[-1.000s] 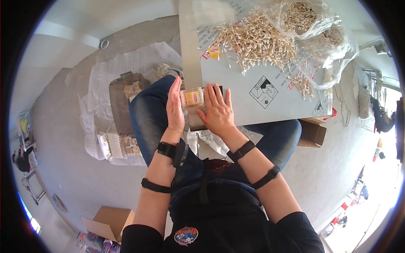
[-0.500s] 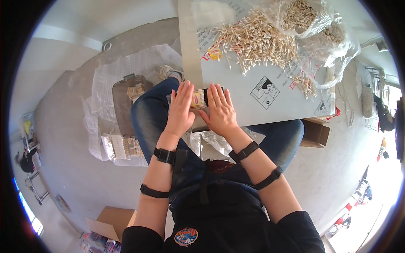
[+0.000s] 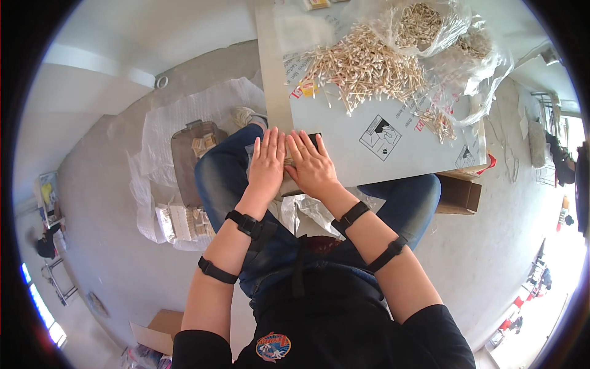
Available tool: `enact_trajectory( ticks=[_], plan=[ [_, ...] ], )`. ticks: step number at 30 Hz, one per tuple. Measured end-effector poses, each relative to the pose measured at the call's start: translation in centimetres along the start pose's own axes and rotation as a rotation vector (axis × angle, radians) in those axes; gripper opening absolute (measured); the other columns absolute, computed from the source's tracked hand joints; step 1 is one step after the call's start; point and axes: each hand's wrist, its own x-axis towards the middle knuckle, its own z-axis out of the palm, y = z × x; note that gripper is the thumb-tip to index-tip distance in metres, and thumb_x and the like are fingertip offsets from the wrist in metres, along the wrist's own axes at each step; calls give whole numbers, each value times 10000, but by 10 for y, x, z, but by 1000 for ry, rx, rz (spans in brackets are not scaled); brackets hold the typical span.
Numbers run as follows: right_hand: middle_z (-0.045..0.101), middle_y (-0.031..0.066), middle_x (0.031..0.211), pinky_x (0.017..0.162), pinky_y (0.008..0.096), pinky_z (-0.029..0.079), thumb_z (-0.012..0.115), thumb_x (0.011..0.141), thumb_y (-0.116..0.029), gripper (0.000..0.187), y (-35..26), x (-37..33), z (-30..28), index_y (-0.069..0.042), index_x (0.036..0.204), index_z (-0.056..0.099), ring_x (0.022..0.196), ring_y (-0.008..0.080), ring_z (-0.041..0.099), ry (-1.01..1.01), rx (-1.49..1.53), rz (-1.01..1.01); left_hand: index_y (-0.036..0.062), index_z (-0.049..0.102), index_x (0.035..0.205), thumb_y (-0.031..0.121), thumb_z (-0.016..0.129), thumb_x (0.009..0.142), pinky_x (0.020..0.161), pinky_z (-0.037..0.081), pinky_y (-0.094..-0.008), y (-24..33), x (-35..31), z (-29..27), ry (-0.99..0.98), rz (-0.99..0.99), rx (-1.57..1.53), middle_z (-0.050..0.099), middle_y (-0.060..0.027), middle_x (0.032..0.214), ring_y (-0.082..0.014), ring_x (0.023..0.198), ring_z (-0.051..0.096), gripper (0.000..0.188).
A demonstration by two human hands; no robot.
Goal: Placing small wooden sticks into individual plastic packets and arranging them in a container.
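Observation:
At the near left corner of the table (image 3: 276,74), my left hand (image 3: 266,169) lies with its fingers stretched out flat. Beside it my right hand (image 3: 311,167) is flat too, fingers slightly spread, its thumb reaching toward the left hand. The small pack of cotton swabs (image 3: 288,161) is almost wholly covered by both hands; only a sliver shows between them. A black edge (image 3: 316,138) sticks out past my right fingertips. Farther off lies a big heap of loose cotton swabs (image 3: 369,71), with a smaller bunch (image 3: 437,124) to its right.
Clear plastic bags (image 3: 485,67) holding more swabs stand at the far right of the table. On the floor at left, a translucent bin (image 3: 187,161) and stacked swab packs (image 3: 182,221) rest on plastic sheeting (image 3: 153,138). Cardboard boxes (image 3: 460,194) stand under the table and behind.
My hands have come together over the swab pack, hiding its yellow label, which showed between them before. The right hand has shifted left.

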Motion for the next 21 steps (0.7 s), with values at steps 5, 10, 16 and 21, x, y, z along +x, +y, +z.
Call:
enact_trajectory(
  ticks=[5, 10, 16, 21],
  plan=[
    [409, 154, 1508, 1187, 480, 216, 623, 895, -378, 720, 6, -5, -1, -5, 1462, 381, 1435, 297, 329, 47, 18, 29, -5, 369, 1452, 135, 485, 919, 1169, 261, -485, 0, 10, 0, 68, 14, 94, 358, -193, 1516, -307, 1386, 382, 563],
    [353, 169, 1541, 1202, 495, 156, 570, 913, -460, 750, 6, -4, -1, 22, 1457, 384, 1470, 292, 255, -8, -88, 83, -14, 404, 1416, 122, 527, 900, 1111, 353, -469, -7, 19, -3, 71, 99, 120, 409, -194, 1472, -284, 1211, 534, 548],
    [320, 115, 1568, 1207, 519, 111, 544, 907, -512, 805, 0, 1, 0, 2, 1492, 341, 1489, 246, 200, -117, -126, 76, -35, 422, 1391, 102, 565, 886, 929, 480, -397, -16, 19, 3, 113, 170, 60, 405, -216, 1472, -262, 1009, 597, 542],
    [299, 150, 1571, 1206, 517, 119, 536, 914, -516, 822, -10, 4, 2, 32, 1488, 322, 1489, 274, 197, -123, -88, 65, -33, 424, 1395, 100, 559, 896, 911, 473, -381, -25, 11, 4, 145, 154, 45, 413, -236, 1465, -265, 996, 601, 533]
  ],
)
